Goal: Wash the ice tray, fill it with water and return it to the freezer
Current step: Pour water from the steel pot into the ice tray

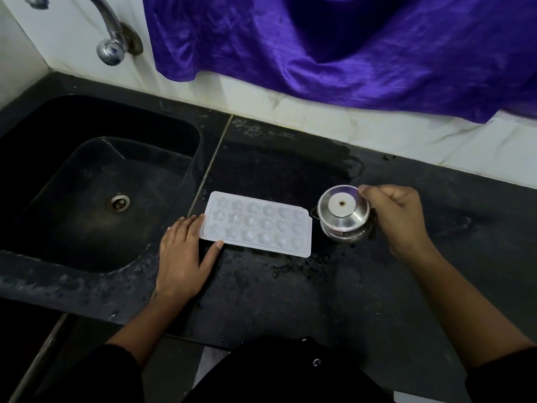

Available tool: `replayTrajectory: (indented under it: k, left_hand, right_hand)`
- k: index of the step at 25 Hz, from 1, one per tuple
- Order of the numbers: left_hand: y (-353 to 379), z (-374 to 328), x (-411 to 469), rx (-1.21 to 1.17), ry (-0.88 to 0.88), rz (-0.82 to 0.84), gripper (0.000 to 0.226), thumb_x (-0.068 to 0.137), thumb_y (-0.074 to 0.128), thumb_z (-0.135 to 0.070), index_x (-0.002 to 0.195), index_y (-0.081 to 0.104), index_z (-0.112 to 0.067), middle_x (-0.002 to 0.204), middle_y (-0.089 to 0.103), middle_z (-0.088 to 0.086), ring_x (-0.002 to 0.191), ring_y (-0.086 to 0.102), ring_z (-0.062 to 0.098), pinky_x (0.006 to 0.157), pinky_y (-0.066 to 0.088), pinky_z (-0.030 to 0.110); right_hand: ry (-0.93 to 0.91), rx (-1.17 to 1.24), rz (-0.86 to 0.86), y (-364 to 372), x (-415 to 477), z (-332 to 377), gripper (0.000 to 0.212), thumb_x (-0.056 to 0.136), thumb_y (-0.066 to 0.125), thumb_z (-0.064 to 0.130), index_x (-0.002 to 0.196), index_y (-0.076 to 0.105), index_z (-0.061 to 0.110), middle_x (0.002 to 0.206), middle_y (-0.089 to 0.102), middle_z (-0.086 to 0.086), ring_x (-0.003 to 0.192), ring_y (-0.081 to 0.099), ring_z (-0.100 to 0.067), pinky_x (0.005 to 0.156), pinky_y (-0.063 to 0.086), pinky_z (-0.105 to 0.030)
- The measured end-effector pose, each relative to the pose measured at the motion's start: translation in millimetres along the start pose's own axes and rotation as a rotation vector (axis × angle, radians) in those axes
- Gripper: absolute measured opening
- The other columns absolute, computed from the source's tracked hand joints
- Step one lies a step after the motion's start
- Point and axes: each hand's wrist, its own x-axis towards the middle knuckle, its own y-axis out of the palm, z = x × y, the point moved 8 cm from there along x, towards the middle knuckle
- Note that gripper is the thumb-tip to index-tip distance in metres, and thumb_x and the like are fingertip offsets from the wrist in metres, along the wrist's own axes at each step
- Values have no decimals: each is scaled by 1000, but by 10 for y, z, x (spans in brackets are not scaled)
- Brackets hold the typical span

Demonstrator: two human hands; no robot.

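Head view: getting ready to fill the ice tray (257, 225).
Flat left hand (186, 257) is steadying it; right hand (401, 219) is gripping the pot (343, 218). Pouring slowly should stop spills.

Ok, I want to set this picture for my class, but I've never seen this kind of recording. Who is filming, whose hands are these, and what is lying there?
There is no machine here. A person wears one wide-angle camera on the head, so you look down at their own two hands. The left hand lies flat on the dark, wet counter, fingers straight, touching the left end of a white ice tray with star and flower moulds. The right hand grips a small lidded steel pot just right of the tray, thumb at the lid's rim. To the left is a black sink under a metal tap, and a purple cloth hangs behind. Whether the moulds hold water cannot be told.
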Motion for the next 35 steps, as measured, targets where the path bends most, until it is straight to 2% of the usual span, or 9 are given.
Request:
replayTrajectory:
  k: [5,8,13,17,21,24,28,31,35]
  left_hand:
    - [-18,-20,0,0,1,-7,72,101,41,-63,155,44,-15,156,49,8,151,36,30,126,26,53]
    - [-20,-16,3,4,-5,-8,74,100,39,-64,154,46,-13,156,50,8,150,37,31,126,26,52]
    - [-12,-4,-7,6,-6,-4,74,101,40,-65,155,45,-14,157,49,7,151,36,29,127,24,51]
    - [-15,0,-8,4,-5,-6,73,101,41,-64,155,45,-14,157,49,7,151,35,29,127,23,50]
    - [1,6,0,5,-3,-2,74,101,40,-64,155,45,-14,158,48,7,152,35,29,127,23,50]
    - [2,16,-1,3,-10,1,74,101,40,-64,155,44,-14,158,48,7,152,34,29,127,22,51]
    - [-4,3,6,5,-2,1,73,101,41,-63,155,45,-15,158,48,6,152,34,29,127,23,51]
    - [-11,0,3,6,-1,-2,72,101,41,-63,154,45,-14,157,49,6,152,35,29,127,23,51]
    - [-11,0,4,6,-3,0,72,101,42,-62,155,45,-14,158,48,6,152,34,28,127,23,50]
  right_hand:
    - [-275,-503,126,466,19,405,53,88,65,30,50,36,8,45,33,-8,43,31,-17,47,32,-34]
    - [-398,-818,198,788,-68,533,50,89,62,34,51,45,7,43,39,-4,40,39,-20,45,23,-28]
    - [-467,-1062,244,1075,-181,624,47,91,60,32,51,48,11,43,42,0,42,44,-18,48,16,-25]
    - [-431,-1017,201,979,-154,602,47,91,61,32,51,48,10,43,43,-1,41,44,-19,47,18,-25]
    - [-240,-636,126,545,-7,370,52,87,63,35,52,39,6,47,35,-11,43,33,-17,47,30,-35]
    - [-65,-290,71,261,17,155,53,93,70,23,55,45,-4,50,42,-22,45,36,-19,47,33,-29]
    - [16,-24,13,207,30,121,51,96,69,14,54,46,-2,49,41,-11,45,34,-18,46,31,-23]
    - [-119,-145,72,415,55,329,54,94,69,18,54,42,-4,50,39,-18,47,35,-19,51,34,-32]
    - [-360,-615,172,869,-20,608,51,88,62,35,51,39,8,43,35,-3,41,35,-17,46,28,-33]
